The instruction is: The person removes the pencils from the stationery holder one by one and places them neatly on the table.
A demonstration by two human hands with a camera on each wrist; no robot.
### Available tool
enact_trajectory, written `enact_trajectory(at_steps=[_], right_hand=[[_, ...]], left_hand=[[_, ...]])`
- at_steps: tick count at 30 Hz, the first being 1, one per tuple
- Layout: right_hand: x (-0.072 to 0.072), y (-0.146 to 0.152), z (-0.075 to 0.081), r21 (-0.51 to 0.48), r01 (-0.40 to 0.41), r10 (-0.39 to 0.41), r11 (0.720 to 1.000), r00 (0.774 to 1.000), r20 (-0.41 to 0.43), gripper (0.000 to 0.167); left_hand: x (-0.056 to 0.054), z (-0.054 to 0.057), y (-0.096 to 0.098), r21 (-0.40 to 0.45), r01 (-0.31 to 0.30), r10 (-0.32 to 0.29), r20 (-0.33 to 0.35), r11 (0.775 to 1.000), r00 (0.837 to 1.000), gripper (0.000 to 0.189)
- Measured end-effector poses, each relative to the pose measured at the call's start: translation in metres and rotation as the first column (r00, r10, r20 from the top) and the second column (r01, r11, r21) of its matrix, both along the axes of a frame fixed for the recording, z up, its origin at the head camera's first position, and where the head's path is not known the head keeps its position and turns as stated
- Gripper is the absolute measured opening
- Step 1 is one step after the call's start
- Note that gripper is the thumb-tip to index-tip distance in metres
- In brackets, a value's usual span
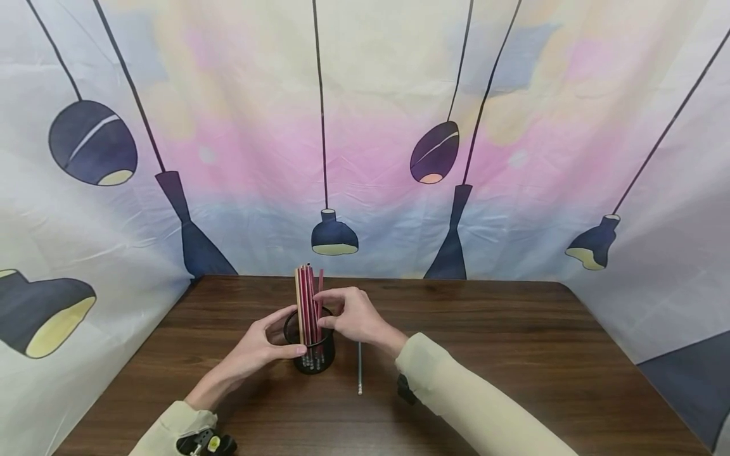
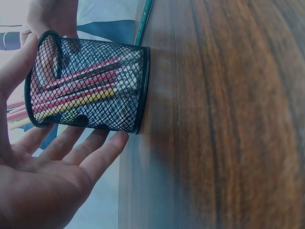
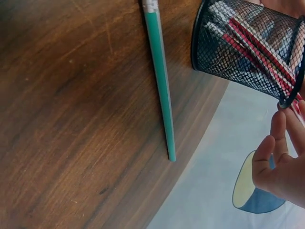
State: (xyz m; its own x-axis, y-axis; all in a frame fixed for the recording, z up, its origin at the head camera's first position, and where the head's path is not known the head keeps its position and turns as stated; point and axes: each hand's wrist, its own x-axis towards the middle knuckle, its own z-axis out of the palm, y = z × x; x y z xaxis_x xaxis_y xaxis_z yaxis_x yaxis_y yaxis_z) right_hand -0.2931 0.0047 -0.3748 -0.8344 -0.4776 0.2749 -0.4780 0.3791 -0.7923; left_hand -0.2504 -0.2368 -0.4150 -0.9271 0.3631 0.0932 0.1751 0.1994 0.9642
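The left hand (image 1: 256,345) is gripping the cup (image 2: 90,83) standing on the bench (image 1: 485,348); the right hand (image 1: 356,316) is touching the pencils (image 1: 307,301) inside, whether pinching I cannot tell. The pencils are probably proving light, stiff, smooth, inviting hold above the rim.

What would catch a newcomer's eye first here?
First, the bunch of red and yellow pencils standing in a black mesh cup, between the person's left grip and right grip. Next, the dark lamps pictured on the pastel backdrop behind the table. Then a lone green pencil lying right of the cup in the head view.
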Motion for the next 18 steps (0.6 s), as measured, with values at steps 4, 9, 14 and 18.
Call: enact_trajectory(at_steps=[4, 9, 14, 18], right_hand=[[-0.0001, -0.0009, -0.0019, -0.004, 0.001, -0.001, 1.000, 1.000, -0.004, 0.041], [0.0008, -0.0030, -0.0013, -0.010, 0.026, -0.026, 1.000, 0.999, -0.028, 0.043], [-0.0004, -0.0052, -0.0023, -0.038, 0.068, -0.070, 0.997, 0.995, -0.064, 0.041], [-0.0024, -0.0061, -0.0040, -0.060, 0.107, -0.113, 0.992, 0.988, -0.107, 0.037]], left_hand=[[0.0004, 0.0006, -0.0002, -0.001, -0.002, 0.002, 0.001, 1.000, 1.000, 0.083], [0.0006, 0.0009, 0.0000, -0.001, -0.007, 0.007, -0.001, 1.000, 1.000, 0.083], [-0.0002, -0.0002, 0.0010, 0.002, -0.005, 0.005, -0.004, 1.000, 1.000, 0.084], [-0.0006, -0.0010, 0.0009, 0.005, -0.007, 0.007, -0.009, 1.000, 1.000, 0.084]])
